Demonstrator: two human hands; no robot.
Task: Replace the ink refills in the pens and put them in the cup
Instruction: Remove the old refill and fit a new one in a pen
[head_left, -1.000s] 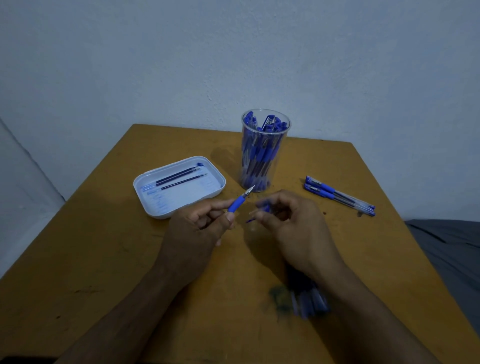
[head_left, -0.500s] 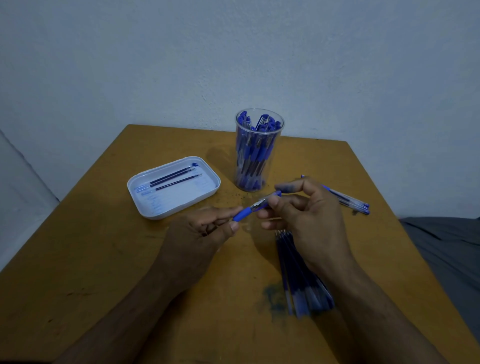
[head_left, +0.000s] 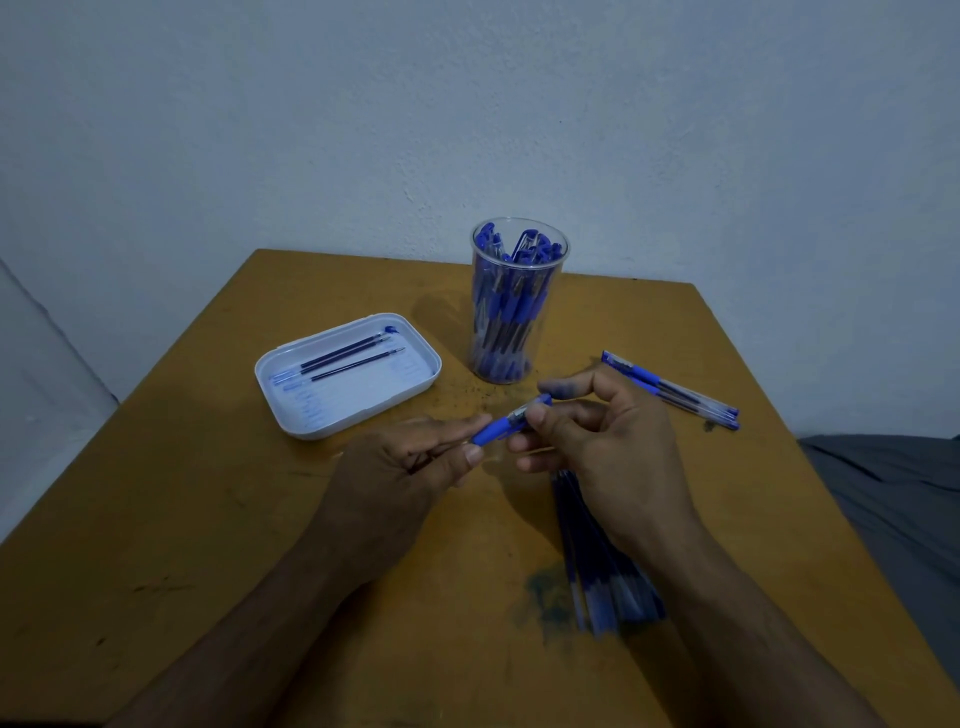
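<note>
A blue pen is held over the middle of the table between both hands. My left hand pinches its blue grip end; my right hand pinches the clear barrel end, its forefinger stretched out above. Behind them stands a clear cup packed with several blue pens. A bundle of loose refills lies on the table, partly hidden under my right forearm. Two capped pens lie at the right.
A white tray at the left holds two used refills. A blue ink smear stains the wooden table. A wall stands close behind the table, and grey cloth lies off its right edge.
My right hand has brought its pen part up to the grip piece in my left hand; the two pieces now meet as one pen. The view shifted slightly.
</note>
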